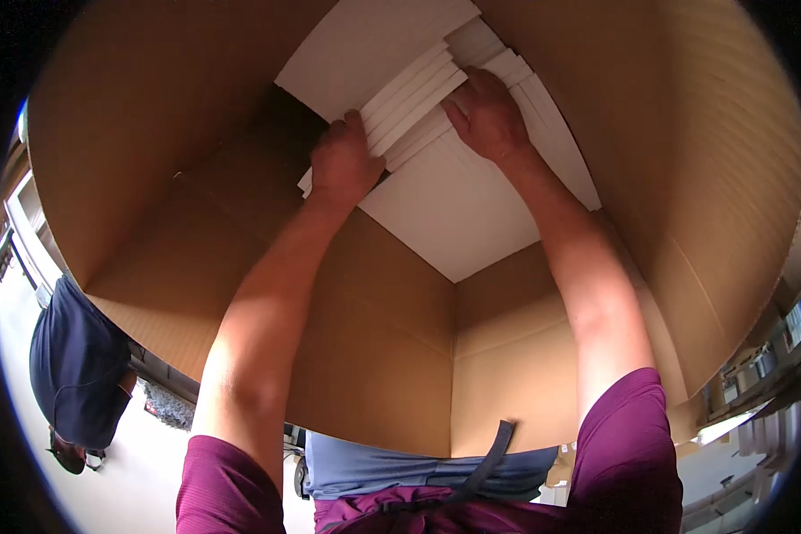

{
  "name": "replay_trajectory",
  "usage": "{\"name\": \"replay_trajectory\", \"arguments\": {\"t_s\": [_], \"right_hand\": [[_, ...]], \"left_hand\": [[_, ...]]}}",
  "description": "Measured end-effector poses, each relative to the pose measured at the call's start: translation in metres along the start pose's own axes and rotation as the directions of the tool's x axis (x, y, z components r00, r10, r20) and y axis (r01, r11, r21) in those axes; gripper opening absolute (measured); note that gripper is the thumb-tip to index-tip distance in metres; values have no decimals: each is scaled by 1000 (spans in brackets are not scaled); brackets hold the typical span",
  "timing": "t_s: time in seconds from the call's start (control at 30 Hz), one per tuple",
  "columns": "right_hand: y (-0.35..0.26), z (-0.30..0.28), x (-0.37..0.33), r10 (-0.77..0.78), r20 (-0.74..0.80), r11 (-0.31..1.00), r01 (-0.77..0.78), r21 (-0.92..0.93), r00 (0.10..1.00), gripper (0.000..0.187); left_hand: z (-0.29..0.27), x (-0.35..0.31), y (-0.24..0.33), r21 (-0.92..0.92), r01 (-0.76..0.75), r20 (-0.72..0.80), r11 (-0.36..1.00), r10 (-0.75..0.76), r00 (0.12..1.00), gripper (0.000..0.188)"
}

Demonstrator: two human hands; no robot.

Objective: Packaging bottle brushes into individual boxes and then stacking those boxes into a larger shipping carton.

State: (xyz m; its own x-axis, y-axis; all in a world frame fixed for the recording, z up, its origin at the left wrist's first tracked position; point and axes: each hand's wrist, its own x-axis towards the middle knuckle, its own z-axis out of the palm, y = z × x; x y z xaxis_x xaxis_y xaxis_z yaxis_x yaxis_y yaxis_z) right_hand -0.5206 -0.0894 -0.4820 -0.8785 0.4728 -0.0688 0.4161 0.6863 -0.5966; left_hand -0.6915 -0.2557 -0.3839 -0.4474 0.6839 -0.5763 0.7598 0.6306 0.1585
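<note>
Both my arms reach down into a large brown cardboard box (374,338). Between my hands lies a stack of thin white folded cardboard pieces (414,96), their edges stepped one over another. My left hand (343,160) grips the near-left end of the stack, fingers curled over it. At the other end, my right hand (489,116) has its thumb and fingers around the stack's edge. Beneath and beside it, flat white cardboard sheets (472,209) cover part of the box's bottom. Another white sheet (365,53) lies beyond the stack.
Tall brown walls (685,160) surround my arms on all sides. A dark gap shows at the left inside the box. Outside on the left stands a person in dark clothes (76,365). Shelving with goods (765,365) shows at the far right rim.
</note>
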Motion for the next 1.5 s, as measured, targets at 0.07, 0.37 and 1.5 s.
{"name": "replay_trajectory", "arguments": {"t_s": [0.07,0.37,1.5], "right_hand": [[-10,-3,0,61,3,998,-61,5,998,37],[-47,-11,-11,142,-72,989,-139,40,987,55],[-50,18,16,-14,133,994,28,-103,991,64]], "left_hand": [[1,5,3,-29,52,54,998,-51,997,76],[19,25,8,16,29,52,999,-29,998,72],[101,9,-57,-824,407,562,-395,-667,489,81]]}}
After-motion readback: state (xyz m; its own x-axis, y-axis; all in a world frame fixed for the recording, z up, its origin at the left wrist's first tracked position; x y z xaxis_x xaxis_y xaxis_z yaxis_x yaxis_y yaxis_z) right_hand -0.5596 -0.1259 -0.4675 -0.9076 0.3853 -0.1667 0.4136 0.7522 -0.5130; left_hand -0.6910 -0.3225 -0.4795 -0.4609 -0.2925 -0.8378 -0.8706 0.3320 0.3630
